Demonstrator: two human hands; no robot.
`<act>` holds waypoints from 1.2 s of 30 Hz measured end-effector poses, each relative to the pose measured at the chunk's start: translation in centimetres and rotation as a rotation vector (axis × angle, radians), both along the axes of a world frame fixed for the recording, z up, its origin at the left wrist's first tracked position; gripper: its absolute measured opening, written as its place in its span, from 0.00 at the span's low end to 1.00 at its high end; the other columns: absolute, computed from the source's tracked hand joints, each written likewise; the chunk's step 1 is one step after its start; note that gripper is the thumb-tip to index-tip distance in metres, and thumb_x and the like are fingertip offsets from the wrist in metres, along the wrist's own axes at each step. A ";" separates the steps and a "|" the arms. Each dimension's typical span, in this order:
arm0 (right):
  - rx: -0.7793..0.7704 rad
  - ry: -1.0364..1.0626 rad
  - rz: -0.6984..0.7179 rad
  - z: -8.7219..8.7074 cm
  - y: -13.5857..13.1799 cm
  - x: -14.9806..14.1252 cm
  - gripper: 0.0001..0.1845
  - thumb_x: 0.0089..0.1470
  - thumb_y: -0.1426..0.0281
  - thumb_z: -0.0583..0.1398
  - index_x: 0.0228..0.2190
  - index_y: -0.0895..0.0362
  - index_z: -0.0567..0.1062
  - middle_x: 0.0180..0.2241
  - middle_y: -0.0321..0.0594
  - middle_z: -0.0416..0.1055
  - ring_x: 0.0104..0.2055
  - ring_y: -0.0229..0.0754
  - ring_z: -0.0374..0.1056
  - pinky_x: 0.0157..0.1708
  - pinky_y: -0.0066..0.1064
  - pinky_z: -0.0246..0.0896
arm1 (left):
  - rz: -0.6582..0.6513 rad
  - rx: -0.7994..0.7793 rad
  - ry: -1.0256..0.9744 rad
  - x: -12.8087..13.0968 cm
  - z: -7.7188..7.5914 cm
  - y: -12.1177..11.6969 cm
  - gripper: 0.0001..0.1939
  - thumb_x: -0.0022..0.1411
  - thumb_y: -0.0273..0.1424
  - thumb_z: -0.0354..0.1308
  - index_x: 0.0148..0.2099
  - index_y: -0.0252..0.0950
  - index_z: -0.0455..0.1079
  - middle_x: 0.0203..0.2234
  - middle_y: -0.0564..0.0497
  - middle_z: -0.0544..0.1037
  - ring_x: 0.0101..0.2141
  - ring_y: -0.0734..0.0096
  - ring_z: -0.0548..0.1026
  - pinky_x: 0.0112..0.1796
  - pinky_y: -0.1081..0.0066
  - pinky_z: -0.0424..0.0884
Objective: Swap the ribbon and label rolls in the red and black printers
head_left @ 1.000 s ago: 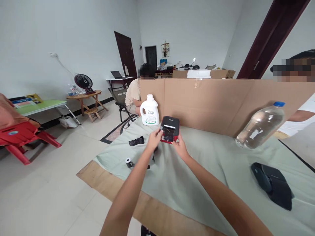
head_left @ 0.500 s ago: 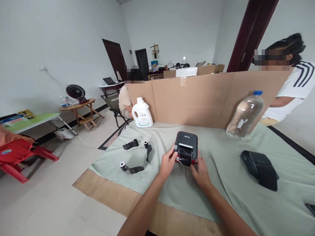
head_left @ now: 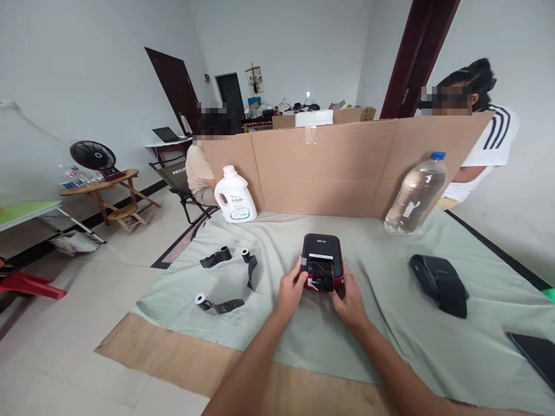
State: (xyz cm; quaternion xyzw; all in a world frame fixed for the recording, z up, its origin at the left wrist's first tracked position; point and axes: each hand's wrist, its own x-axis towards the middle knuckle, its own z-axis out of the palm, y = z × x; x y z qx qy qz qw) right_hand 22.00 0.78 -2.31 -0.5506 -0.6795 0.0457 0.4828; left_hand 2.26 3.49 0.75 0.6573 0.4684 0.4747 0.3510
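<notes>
A small black and red label printer (head_left: 322, 247) is on the green cloth in front of me, a black strip curling out of its front slot. My left hand (head_left: 291, 286) grips its left side, thumb at the front corner. On its right side, my right hand (head_left: 349, 299) is closed round the front corner, with some fingertips hidden. To the left lie three partly unrolled black paper rolls: one roll (head_left: 217, 257) at the back, another roll (head_left: 250, 267) beside it and a third roll (head_left: 219, 304) nearer me. A second black device (head_left: 439, 283) lies to the right, a dark strip hanging from it.
A cardboard panel (head_left: 321, 173) stands across the far side of the table. Before it are a white jug (head_left: 236, 199) and a clear bottle with a blue cap (head_left: 414, 199). A phone (head_left: 535, 355) lies at the right. Two people sit beyond the panel, one at each end.
My view has turned to the right, so the scene sits further left and more of the phone shows. Both hands still hold the printer, which looks slightly more squared to me.
</notes>
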 end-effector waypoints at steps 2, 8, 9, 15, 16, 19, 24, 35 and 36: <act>0.011 0.012 -0.014 0.3 -0.1 0.1 0.42 0.61 0.58 0.59 0.70 0.56 0.53 0.52 0.55 0.72 0.47 0.58 0.69 0.48 0.54 0.69 | -0.016 -0.002 -0.024 0.2 -0.1 -0.2 0.30 0.72 0.43 0.50 0.71 0.38 0.60 0.63 0.48 0.72 0.60 0.59 0.74 0.62 0.58 0.69; -0.046 0.035 -0.003 0.9 -0.2 0.5 0.37 0.59 0.61 0.60 0.66 0.57 0.61 0.50 0.52 0.74 0.43 0.54 0.69 0.45 0.50 0.70 | 0.025 0.053 -0.003 -0.2 0.1 -0.5 0.29 0.71 0.43 0.53 0.70 0.42 0.63 0.64 0.50 0.71 0.61 0.59 0.73 0.59 0.57 0.74; -0.051 0.041 0.005 0.9 -0.2 0.5 0.37 0.58 0.61 0.59 0.66 0.56 0.61 0.52 0.53 0.74 0.44 0.54 0.69 0.44 0.49 0.70 | 0.048 0.096 0.037 -0.4 0.2 -0.5 0.28 0.70 0.43 0.54 0.69 0.43 0.64 0.63 0.50 0.72 0.61 0.59 0.73 0.59 0.57 0.74; -0.093 0.036 -0.018 1.2 -0.5 0.1 0.42 0.56 0.60 0.60 0.67 0.61 0.59 0.43 0.51 0.75 0.36 0.49 0.68 0.38 0.45 0.72 | 0.092 0.314 0.117 -0.8 0.6 -0.7 0.20 0.73 0.40 0.52 0.61 0.43 0.73 0.56 0.47 0.79 0.55 0.61 0.77 0.58 0.59 0.75; -0.094 0.029 -0.032 1.3 -0.6 -0.1 0.42 0.56 0.60 0.60 0.68 0.62 0.58 0.41 0.50 0.75 0.35 0.48 0.67 0.36 0.44 0.72 | 0.085 0.343 0.115 -0.9 0.7 -0.8 0.19 0.73 0.39 0.52 0.61 0.42 0.74 0.55 0.47 0.79 0.55 0.61 0.77 0.57 0.59 0.75; -0.071 -0.001 -0.055 1.4 -0.9 -0.3 0.42 0.55 0.62 0.60 0.67 0.62 0.59 0.39 0.48 0.75 0.34 0.47 0.66 0.35 0.42 0.71 | 0.057 0.461 0.143 -1.0 1.1 -0.8 0.17 0.73 0.35 0.51 0.58 0.40 0.75 0.54 0.45 0.80 0.54 0.61 0.78 0.57 0.58 0.75; -0.086 0.119 -0.024 1.2 -1.0 0.0 0.40 0.54 0.70 0.57 0.68 0.60 0.60 0.43 0.49 0.76 0.35 0.45 0.68 0.32 0.37 0.71 | 0.082 0.550 0.267 -0.9 1.5 -0.8 0.17 0.73 0.31 0.50 0.58 0.39 0.73 0.51 0.45 0.81 0.52 0.63 0.78 0.54 0.61 0.75; 0.021 -0.033 0.124 3.0 -0.2 0.9 0.46 0.51 0.81 0.52 0.70 0.45 0.57 0.63 0.46 0.64 0.63 0.53 0.61 0.62 0.52 0.61 | 0.192 0.447 0.388 0.3 1.4 -1.2 0.22 0.70 0.31 0.50 0.64 0.40 0.68 0.53 0.45 0.77 0.52 0.64 0.77 0.52 0.67 0.74; 0.003 -0.045 0.131 3.2 -0.2 1.1 0.46 0.51 0.81 0.52 0.70 0.46 0.56 0.63 0.46 0.63 0.64 0.53 0.60 0.62 0.53 0.60 | 0.190 0.430 0.378 0.3 1.4 -1.1 0.22 0.71 0.31 0.49 0.64 0.41 0.69 0.53 0.46 0.78 0.52 0.65 0.77 0.52 0.68 0.75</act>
